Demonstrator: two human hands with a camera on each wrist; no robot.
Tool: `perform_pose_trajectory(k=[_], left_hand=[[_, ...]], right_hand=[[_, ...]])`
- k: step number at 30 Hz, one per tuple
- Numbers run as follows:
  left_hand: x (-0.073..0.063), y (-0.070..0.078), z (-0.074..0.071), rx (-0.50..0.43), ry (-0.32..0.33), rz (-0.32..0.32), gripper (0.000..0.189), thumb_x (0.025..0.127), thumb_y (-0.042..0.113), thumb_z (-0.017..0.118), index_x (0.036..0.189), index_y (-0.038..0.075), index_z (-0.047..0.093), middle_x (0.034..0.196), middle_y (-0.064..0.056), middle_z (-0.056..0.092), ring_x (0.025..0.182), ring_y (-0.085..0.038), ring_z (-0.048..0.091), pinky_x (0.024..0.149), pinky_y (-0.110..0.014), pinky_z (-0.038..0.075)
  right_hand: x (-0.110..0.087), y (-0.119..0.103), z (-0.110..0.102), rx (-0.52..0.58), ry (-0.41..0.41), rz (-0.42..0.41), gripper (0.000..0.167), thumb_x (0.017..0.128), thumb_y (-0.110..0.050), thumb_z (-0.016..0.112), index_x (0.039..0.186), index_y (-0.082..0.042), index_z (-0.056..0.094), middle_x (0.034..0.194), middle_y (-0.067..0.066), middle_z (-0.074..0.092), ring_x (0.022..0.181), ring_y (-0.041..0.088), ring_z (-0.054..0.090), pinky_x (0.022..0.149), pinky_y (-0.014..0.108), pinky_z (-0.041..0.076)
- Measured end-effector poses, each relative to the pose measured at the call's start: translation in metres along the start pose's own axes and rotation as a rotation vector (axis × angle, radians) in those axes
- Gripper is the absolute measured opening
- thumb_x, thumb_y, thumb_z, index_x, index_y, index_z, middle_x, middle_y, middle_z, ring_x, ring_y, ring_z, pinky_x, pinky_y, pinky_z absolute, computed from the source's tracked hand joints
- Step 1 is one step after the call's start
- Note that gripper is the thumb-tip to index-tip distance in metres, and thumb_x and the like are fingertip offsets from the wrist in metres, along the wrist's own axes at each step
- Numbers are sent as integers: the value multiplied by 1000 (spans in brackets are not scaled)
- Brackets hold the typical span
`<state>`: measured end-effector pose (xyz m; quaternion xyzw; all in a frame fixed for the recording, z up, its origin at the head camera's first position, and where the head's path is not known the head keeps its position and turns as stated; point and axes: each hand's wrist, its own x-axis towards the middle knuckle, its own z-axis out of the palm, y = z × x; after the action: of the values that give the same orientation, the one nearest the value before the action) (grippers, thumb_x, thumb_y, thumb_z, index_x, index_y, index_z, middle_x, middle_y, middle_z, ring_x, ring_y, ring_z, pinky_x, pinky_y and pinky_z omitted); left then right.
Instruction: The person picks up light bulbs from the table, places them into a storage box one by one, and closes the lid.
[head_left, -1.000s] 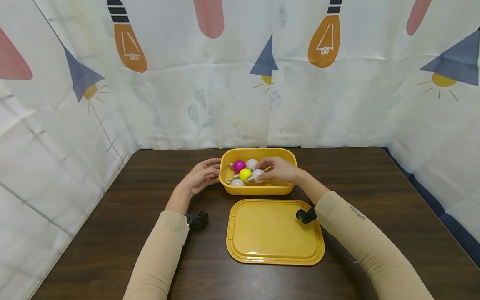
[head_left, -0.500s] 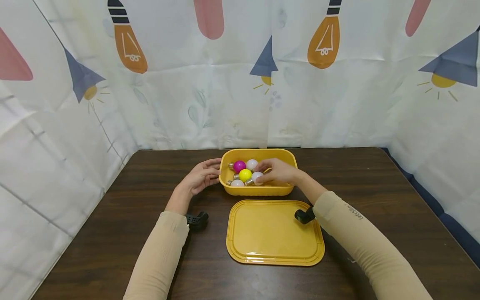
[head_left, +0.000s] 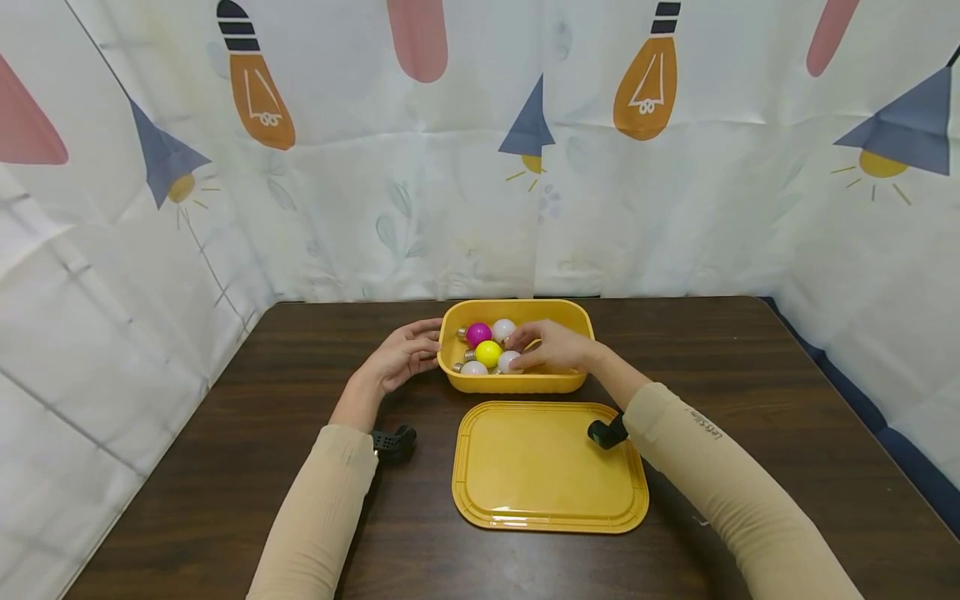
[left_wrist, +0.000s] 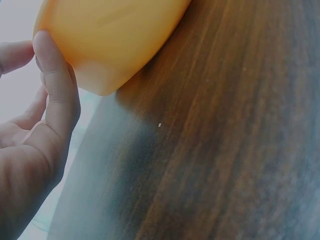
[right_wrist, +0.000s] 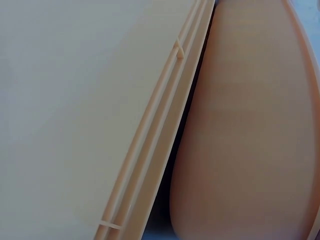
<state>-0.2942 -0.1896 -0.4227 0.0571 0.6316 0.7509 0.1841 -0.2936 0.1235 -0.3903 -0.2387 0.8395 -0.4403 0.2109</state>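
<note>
My right wrist feed gives me a lid [right_wrist: 70, 110], its ridged rim [right_wrist: 152, 130] just beside a smooth box [right_wrist: 245, 130], dark gap between.

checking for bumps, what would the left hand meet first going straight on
Likely the yellow box, at its left end; the left hand seems to touch it, though depth is unclear.

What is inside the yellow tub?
A magenta bulb, a yellow bulb and three white bulbs are visible. The right hand covers part of the tub, so anything beneath cannot be seen.
</note>
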Motion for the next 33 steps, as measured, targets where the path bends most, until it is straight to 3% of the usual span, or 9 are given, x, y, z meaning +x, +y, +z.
perform_pose_trajectory(k=[8,18,26,33], left_hand=[[0,0,0,0,9,-4,57,101,-6,54,155,0,37,146,-30,46,97,-21,70,81,-29,60],[-2,1,0,-3,6,-1,56,102,-6,53,155,0,37,147,-31,46,97,-21,70,81,-30,60],[-1,1,0,-4,6,-6,56,102,-6,53,155,0,37,145,-30,47,95,-21,70,80,-29,60],[-1,1,0,1,6,-7,57,101,-6,53,155,0,36,146,-30,45,96,-21,70,80,-29,60]], right_hand=[[-1,1,-4,-1,8,-45,35,97,-15,74,126,3,64,122,14,66,116,30,59,101,40,50],[-11,-3,-15,-42,69,-55,38,98,-19,72,129,1,64,121,11,66,113,28,60,98,42,51],[-18,-3,-21,54,79,-44,40,100,-18,70,131,4,60,125,15,62,111,35,65,97,44,54],[-28,-4,-26,60,108,-61,40,100,-16,70,131,7,59,123,17,63,111,39,65,97,48,54]])
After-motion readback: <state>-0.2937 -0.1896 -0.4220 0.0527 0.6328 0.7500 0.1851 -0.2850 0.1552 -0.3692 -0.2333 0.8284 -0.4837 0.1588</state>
